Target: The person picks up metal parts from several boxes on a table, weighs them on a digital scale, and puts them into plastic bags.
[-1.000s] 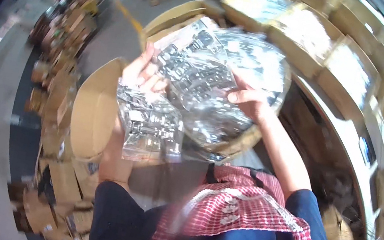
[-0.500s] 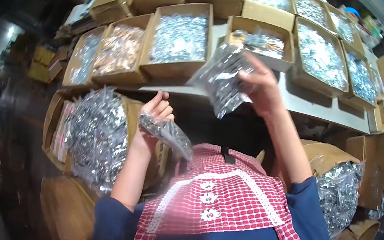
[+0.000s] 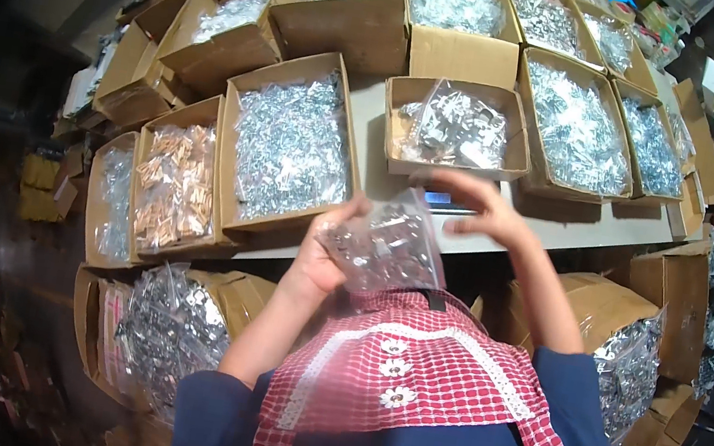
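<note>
**Clear bag of metal parts: position relative to both hands**

Left hand [image 3: 320, 259] raised in front of the chest, fingers [image 3: 347, 218] closed on the left edge of a clear plastic bag of small metal parts [image 3: 386, 248]. Bag held in the air, just below the front edge of the table [image 3: 366, 164] and above the red checked apron [image 3: 408, 371]. Long axis of the bag roughly level, running from lower left to upper right, tilted slightly upward toward the right hand.

Right hand [image 3: 480, 213] just beside the bag's upper right corner, palm down, fingers [image 3: 443, 181] spread apart and holding nothing. Contact between right fingertips and the bag's top edge: cannot tell; appears near or just touching.

Bag therefore gripped on the left, free on the right. Right hand nearer to the small open cardboard box [image 3: 455, 131] directly above on the table, already containing a similar filled bag. Box straight ahead of and above the held bag, between a large box of silver parts [image 3: 289, 152] on the left and another box of silver parts [image 3: 577, 132] on the right. Further boxes in rows behind.
</note>
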### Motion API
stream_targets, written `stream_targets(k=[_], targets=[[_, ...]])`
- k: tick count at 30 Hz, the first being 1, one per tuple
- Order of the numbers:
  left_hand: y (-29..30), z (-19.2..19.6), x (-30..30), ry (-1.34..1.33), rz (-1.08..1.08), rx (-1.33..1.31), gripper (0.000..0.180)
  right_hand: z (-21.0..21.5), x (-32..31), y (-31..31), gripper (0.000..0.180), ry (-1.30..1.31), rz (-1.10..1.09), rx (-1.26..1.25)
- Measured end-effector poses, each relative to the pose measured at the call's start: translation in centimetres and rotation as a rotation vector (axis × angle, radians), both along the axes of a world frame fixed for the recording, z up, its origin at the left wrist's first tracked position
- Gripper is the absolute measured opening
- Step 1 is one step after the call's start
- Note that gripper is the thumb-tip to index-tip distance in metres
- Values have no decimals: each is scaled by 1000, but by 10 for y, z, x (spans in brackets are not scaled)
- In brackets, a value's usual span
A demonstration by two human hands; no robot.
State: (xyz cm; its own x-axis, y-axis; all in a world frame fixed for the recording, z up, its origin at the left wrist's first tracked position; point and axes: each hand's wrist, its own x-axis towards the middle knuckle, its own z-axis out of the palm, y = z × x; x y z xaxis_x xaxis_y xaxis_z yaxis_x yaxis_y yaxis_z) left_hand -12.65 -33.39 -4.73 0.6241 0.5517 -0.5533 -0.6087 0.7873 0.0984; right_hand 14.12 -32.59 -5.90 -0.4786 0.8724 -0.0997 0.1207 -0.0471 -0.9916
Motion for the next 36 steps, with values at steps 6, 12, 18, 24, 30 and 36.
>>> stream_targets(k=[6,12,18,24,30,36], targets=[[38,-47,8,-71,-11,-13,19,-15,-35,-45,83,609,-189,-540],[61,-42,20,-54,-35,19,35,6,-56,-15,71,230,-497,-490],[68,-46,4,89,87,140,20,31,-34,17,60,365,-798,-297],[65,-58,-43,143,241,138,15,53,-10,40,50,332,-801,-138],[67,-65,-67,478,442,344,17,19,20,55,46,306,-786,-126],[75,-85,-64,1167,541,765,17,56,29,21,30,105,-822,294]])
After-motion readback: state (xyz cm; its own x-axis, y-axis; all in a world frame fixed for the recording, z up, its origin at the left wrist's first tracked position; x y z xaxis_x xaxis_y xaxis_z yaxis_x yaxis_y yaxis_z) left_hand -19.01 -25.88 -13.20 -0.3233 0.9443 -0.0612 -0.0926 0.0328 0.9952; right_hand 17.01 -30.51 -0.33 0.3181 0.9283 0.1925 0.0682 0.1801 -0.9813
